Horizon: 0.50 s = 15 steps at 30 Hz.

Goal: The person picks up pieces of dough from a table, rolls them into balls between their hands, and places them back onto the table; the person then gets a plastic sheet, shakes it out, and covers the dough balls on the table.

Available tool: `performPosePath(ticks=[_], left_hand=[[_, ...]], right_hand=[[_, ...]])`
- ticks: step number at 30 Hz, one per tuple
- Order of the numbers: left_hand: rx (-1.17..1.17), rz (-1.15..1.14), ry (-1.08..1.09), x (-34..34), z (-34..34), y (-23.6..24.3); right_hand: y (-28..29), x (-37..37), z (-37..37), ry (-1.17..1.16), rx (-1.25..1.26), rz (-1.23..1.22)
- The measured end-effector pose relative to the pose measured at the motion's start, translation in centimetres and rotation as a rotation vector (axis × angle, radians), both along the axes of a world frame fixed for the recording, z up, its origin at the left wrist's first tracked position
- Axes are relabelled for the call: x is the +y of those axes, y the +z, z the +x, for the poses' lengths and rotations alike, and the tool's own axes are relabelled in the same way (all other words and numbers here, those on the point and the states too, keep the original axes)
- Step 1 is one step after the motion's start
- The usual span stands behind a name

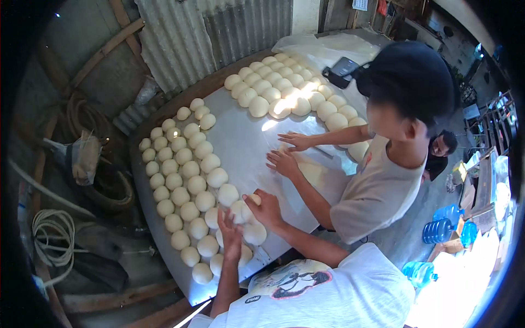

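Grey tabletop (246,147): pale, round dough (217,177)

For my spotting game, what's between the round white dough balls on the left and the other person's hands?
In the head view, only bare, smooth grey tabletop lies between those round white dough balls and the other person's hands.

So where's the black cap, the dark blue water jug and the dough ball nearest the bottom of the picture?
Black cap (413,76): head view, side of its crown.
Dark blue jug (437,231): head view, its ribbed side.
Dough ball (202,273): head view, its rounded top.
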<state>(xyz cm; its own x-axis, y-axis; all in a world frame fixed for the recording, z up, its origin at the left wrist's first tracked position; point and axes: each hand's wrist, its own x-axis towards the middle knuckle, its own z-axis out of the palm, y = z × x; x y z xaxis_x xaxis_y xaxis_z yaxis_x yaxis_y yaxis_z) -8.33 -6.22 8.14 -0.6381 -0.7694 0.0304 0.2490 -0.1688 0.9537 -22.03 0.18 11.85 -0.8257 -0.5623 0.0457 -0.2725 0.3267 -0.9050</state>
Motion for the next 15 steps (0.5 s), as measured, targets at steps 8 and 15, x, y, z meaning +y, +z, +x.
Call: performPosePath(ticks=[8, 15], left_hand=[[-0.276, -0.237, 0.420, 5.0, 1.5, -0.8], [-0.094, 0.462, 0.374, 6.9, 4.1, 0.2]], right_hand=[[-1.7, 2.6, 8.8, -0.037, -0.101, -0.520], [-0.8, 6.7, 1.4, 0.179, 0.627, 0.025]])
